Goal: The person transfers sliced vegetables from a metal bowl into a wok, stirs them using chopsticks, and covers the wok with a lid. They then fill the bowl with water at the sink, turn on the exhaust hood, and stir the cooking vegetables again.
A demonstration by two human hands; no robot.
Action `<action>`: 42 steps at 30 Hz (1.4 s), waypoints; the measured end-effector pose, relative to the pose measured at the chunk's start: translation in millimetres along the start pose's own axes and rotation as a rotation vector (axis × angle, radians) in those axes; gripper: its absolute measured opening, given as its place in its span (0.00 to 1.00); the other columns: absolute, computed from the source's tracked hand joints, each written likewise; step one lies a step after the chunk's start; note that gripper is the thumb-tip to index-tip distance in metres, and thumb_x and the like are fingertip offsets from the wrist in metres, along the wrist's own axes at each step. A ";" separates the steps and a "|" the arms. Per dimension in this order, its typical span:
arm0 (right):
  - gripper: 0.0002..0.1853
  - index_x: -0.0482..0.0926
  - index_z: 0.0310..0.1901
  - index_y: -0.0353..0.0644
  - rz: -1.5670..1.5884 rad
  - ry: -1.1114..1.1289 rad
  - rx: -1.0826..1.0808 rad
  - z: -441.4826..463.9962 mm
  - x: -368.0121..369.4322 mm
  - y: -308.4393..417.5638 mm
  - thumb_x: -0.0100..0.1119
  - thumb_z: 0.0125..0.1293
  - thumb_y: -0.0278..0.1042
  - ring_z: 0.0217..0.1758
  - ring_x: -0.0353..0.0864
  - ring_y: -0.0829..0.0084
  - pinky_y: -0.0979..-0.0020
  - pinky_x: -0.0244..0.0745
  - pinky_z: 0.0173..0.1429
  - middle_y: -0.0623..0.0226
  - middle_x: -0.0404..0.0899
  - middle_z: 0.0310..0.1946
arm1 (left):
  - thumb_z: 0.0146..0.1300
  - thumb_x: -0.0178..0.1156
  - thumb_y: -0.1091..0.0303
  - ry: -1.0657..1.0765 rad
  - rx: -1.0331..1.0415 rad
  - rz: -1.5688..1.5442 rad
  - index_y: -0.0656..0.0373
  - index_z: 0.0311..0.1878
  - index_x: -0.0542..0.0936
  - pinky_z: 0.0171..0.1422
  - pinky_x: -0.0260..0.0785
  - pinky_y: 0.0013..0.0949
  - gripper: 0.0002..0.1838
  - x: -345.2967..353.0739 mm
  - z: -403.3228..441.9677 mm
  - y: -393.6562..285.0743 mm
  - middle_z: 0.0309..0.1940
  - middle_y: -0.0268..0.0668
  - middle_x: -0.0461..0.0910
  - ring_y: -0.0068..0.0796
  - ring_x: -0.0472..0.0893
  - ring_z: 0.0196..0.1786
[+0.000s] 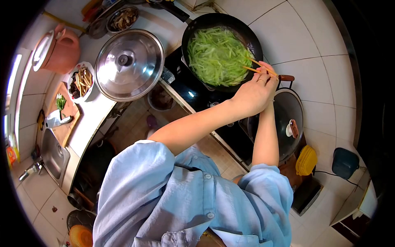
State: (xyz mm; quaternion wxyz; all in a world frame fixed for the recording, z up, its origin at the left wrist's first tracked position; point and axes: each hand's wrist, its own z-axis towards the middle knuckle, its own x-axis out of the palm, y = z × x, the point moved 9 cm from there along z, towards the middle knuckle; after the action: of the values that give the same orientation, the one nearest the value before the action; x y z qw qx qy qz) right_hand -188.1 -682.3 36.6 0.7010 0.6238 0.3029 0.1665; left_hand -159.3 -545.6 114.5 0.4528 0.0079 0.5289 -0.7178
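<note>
My left hand (252, 95) reaches across to the pan's right edge, its fingers closed at a pair of chopsticks (257, 71). The chopstick tips point left over the green shreds (216, 55) in the black frying pan (256, 41). Against and partly behind my left hand is my right hand (268, 99); its fingers are mostly hidden, so its grip cannot be made out. Both hands are beside the wooden-handled black wok (294, 101), whose lid has a knob.
Left of the pan lies a steel lid (142, 74). Farther left are a bowl of sliced food (84, 82), a pink pot (63, 51), a cutting board (68, 107) with a knife (53, 118), and a sink (53, 154). A yellow basket (306, 160) is at right.
</note>
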 end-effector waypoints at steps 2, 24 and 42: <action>0.12 0.79 0.50 0.37 0.098 0.063 0.034 -2.4 9.7 -11.7 0.53 0.70 0.33 0.32 0.76 0.79 0.79 0.74 0.37 0.69 0.78 0.34 | 0.50 0.59 0.71 -0.011 -0.002 0.038 0.68 0.61 0.66 0.57 0.72 0.45 0.32 -4.7 -2.4 -0.8 0.55 0.55 0.70 0.54 0.71 0.59; 0.13 0.76 0.52 0.38 0.372 0.173 -0.132 -8.3 140.2 38.4 0.51 0.72 0.36 0.37 0.79 0.77 0.76 0.76 0.45 0.67 0.77 0.40 | 0.47 0.64 0.72 -0.203 -0.089 0.173 0.64 0.54 0.68 0.60 0.70 0.44 0.29 -84.3 -17.4 37.0 0.54 0.56 0.70 0.57 0.73 0.58; 0.13 0.80 0.46 0.38 0.272 -0.075 -0.035 -54.8 32.3 16.5 0.55 0.71 0.39 0.30 0.78 0.80 0.79 0.74 0.35 0.69 0.78 0.33 | 0.51 0.61 0.72 -0.082 0.098 0.073 0.62 0.58 0.72 0.59 0.70 0.42 0.27 -28.3 -36.9 -33.1 0.53 0.47 0.73 0.51 0.73 0.58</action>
State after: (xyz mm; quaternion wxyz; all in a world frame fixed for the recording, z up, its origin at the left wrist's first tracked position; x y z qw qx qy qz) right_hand -195.8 -617.3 43.6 0.6936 0.6526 0.1859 0.2418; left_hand -181.6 -498.2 137.1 0.4991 0.0201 0.4734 -0.7256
